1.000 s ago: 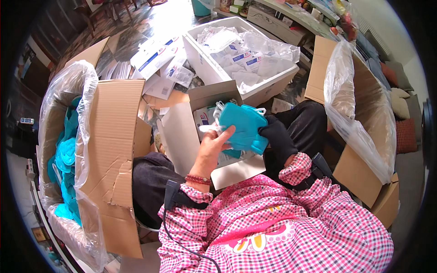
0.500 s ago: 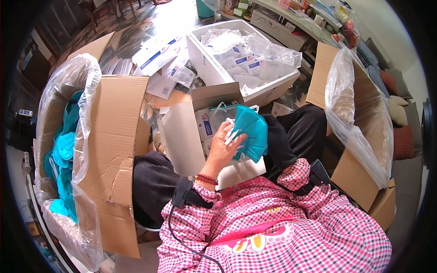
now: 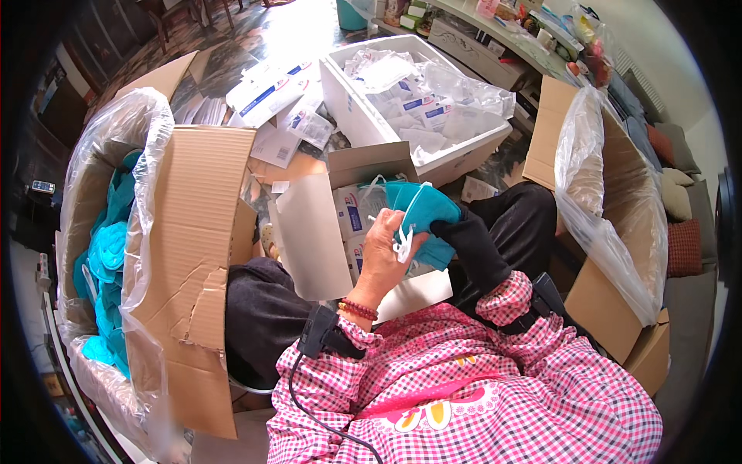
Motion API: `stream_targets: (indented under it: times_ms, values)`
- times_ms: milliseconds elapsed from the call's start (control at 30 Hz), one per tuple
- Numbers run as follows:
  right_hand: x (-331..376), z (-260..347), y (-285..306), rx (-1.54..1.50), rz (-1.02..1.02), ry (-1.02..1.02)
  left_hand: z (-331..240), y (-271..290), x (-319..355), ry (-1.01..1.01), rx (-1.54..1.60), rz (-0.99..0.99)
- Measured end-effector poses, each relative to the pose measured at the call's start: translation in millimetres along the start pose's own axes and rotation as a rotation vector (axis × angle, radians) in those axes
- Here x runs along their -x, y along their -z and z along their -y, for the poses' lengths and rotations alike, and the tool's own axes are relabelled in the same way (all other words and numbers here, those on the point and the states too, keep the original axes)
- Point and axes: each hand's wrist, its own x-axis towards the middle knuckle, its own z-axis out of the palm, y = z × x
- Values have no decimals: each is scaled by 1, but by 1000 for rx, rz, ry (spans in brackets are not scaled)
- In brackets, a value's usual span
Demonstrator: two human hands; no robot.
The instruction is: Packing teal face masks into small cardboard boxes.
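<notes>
Teal folded face masks [image 3: 431, 209] with white straps are held up over an open white carton [image 3: 311, 236]. My left hand [image 3: 380, 251], bare with red beads at the wrist, is closed around their near left side, straps bunched at the fingers. In a black glove, my right hand [image 3: 454, 232] pinches the masks' right edge; its fingertips are partly hidden. Clear packets with blue and white print [image 3: 352, 213] lie inside the carton under the masks.
At left stands a plastic-lined cardboard box [image 3: 189, 255] holding teal masks [image 3: 108, 247]. A white foam box [image 3: 355, 116] of clear packets is beyond the carton. Printed white packages [image 3: 267, 100] lie beside it. Another lined cardboard box [image 3: 634, 209] is at right.
The masks have turned from a broad upright fan to a tilted stack with one edge toward me. My right hand has come out from behind them to their right edge.
</notes>
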Motion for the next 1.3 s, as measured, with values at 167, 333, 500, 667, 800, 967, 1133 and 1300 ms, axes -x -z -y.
stream_targets:
  times_ms: [167,333,500,667,800,967,1133,1300]
  values:
    - [-11,-2,22,-229,-30,-78,-25,5,-7,291,518,-87]
    - [-22,-9,41,-314,-88,0,-9,22,-9,505,691,158]
    - [-25,9,55,-829,264,-128,16,35,-5,618,190,94]
    - [-20,15,63,-260,-81,59,-7,43,-13,566,-86,-59]
    - [-17,9,43,-20,-74,68,-11,27,-20,161,44,-219]
    - [-12,-10,10,-5,23,-58,-20,8,-13,340,327,71]
    - [-21,-19,1,-73,-20,58,-12,11,-11,488,354,-42]
    - [-14,2,10,-224,1,-68,-6,22,-18,486,648,-221]
